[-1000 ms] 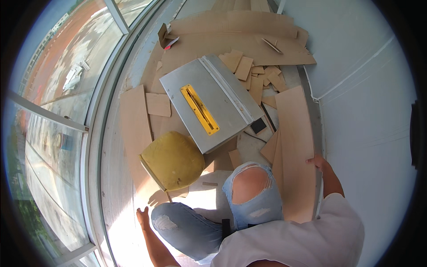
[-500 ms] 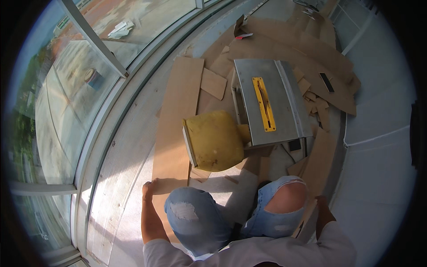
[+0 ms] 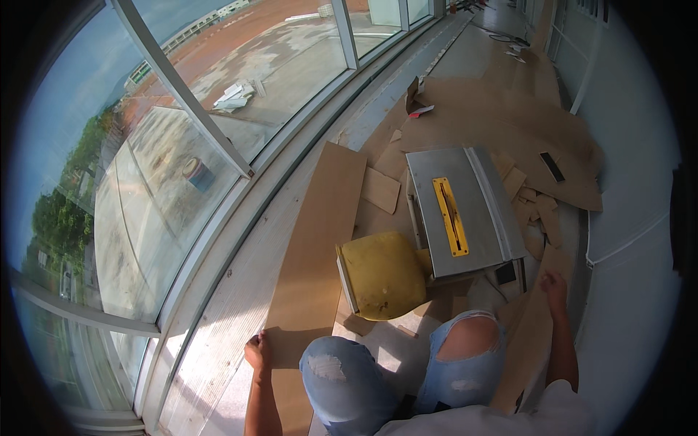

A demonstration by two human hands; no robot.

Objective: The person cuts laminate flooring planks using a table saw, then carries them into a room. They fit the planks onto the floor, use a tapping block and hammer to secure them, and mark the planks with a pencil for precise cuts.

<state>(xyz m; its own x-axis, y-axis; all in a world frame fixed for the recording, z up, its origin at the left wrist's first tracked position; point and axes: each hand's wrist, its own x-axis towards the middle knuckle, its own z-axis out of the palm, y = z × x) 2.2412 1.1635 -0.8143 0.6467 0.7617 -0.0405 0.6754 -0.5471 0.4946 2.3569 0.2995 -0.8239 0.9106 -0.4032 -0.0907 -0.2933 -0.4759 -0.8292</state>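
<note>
My left hand point(image 3: 256, 352) is closed at the left edge of a long brown board point(image 3: 316, 232), which lies on the floor and runs away from me beside my left knee. A small dark tip shows at its fingers, too small to name. My right hand point(image 3: 554, 287) is at the far side of my right knee, fingers curled in, above a second brown board strip point(image 3: 534, 327); whatever it holds, if anything, is hidden. Between and ahead of my hands stands a table saw point(image 3: 480, 225) with a grey metal top and a slotted yellow insert point(image 3: 451, 218). A scuffed yellow rounded body point(image 3: 382, 280) juts from its left side.
Board offcuts point(image 3: 534, 207) lie right of the saw, and a squarish piece point(image 3: 380, 190) lies on its left. Brown sheeting point(image 3: 494, 109) covers the floor beyond, with a dark flat object point(image 3: 552, 167) on it. Window frames point(image 3: 251, 171) line the left; a pale wall point(image 3: 632, 218) is at right.
My view has tilted up, so the saw and boards sit lower in the picture. My right hand has come forward along the right board strip. The left hand stays at the long board's edge.
</note>
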